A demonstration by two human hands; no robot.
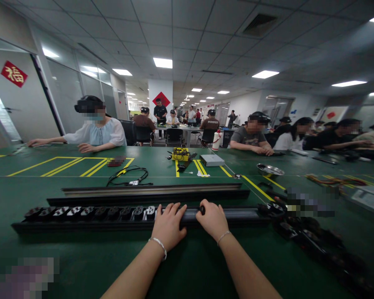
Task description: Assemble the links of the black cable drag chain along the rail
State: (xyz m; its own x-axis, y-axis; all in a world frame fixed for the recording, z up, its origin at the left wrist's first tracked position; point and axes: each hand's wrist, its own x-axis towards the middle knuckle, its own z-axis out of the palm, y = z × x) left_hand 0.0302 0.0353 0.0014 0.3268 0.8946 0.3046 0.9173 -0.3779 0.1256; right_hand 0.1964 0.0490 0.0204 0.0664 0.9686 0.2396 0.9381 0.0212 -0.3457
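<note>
A long black power strip housing (246,214) lies across the green table in front of me. A row of socket modules (87,211) fills its left part, most dark and some pale. My left hand (169,222) rests over the housing at the right end of this row, fingers spread and pointing away from me. Just to its right, my right hand (212,220) is closed, with a small dark part (202,209) showing at its fingertips above the bare stretch of housing. What lies under both palms is hidden.
Behind the housing lies another long black rail (156,190). Dark corded parts (311,241) are heaped at right. Farther off are a black cable (127,174), a yellow box (180,153), a grey box (212,160) and a metal bowl (269,169). Other people sit across the table.
</note>
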